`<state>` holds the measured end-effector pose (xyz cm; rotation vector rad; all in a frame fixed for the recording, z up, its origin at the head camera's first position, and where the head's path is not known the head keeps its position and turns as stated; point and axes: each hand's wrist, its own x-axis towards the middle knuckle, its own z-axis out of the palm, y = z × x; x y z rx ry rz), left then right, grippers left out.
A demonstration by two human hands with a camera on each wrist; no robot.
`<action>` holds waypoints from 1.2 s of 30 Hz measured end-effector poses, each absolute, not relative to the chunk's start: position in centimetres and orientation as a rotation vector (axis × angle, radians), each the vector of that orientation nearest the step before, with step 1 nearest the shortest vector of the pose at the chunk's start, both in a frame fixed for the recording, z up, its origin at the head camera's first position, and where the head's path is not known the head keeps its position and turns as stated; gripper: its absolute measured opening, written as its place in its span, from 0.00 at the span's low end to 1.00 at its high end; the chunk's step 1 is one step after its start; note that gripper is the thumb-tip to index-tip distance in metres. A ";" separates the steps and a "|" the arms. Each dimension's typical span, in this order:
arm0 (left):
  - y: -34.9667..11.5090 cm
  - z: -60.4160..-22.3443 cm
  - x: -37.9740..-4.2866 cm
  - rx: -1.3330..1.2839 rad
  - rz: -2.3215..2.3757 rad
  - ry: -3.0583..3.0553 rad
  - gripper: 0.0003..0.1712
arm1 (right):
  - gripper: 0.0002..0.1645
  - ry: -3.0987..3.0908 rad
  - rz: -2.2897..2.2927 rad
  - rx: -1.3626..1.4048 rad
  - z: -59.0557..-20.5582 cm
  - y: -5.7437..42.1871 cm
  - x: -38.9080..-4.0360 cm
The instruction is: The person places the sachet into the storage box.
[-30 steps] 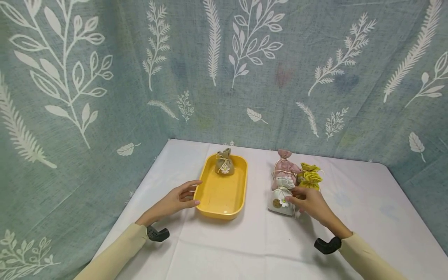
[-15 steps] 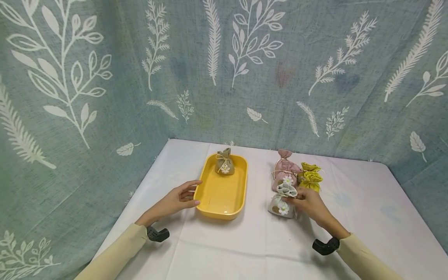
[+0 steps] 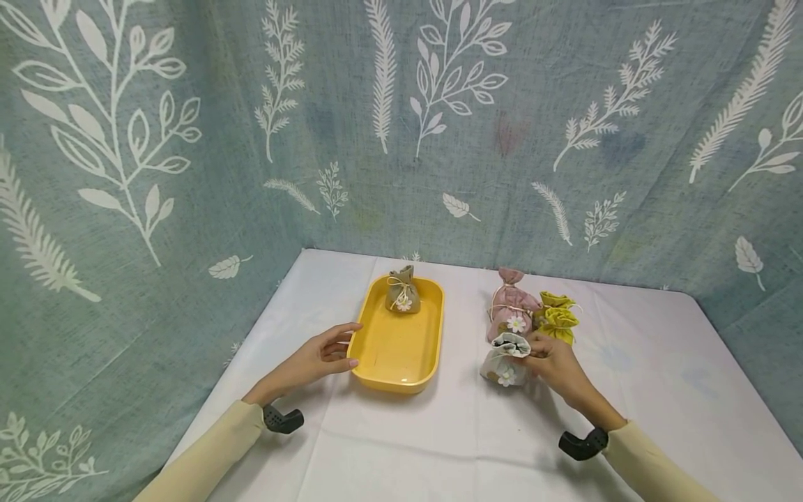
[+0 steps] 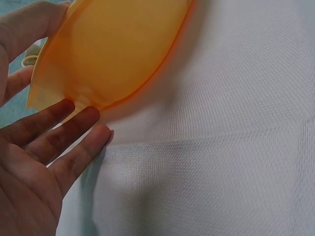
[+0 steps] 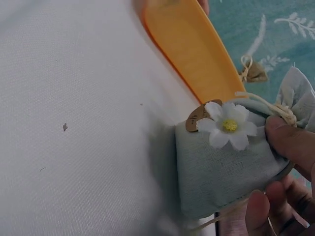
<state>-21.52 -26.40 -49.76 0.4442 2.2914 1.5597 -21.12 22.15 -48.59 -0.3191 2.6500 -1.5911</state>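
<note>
My right hand pinches a pale grey drawstring pouch just below its tied neck. A white daisy and a round brown tag decorate the pouch front, and its gathered mouth tips toward the head camera. Beside a yellow tray, my left hand has its fingers spread and lightly bent. Its fingertips rest against the tray's outer wall. At the tray's far end sits a brown pouch with string and a white flower. A pink pouch stands right behind the grey one.
Two yellow-green pouches stand beside the pink one, partly behind my right hand. A white cloth covers the table. A leaf-patterned blue-green curtain rises along the back and sides.
In my right hand the grey pouch has tilted, its mouth turning toward the head camera, and more of the pink pouch's flower shows behind it. My left hand and the tray have stayed put.
</note>
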 end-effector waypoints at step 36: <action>-26.4 -49.8 -21.5 0.446 1.552 2.302 0.43 | 0.11 2.737 -1.631 -0.307 -44.7 17.8 -23.3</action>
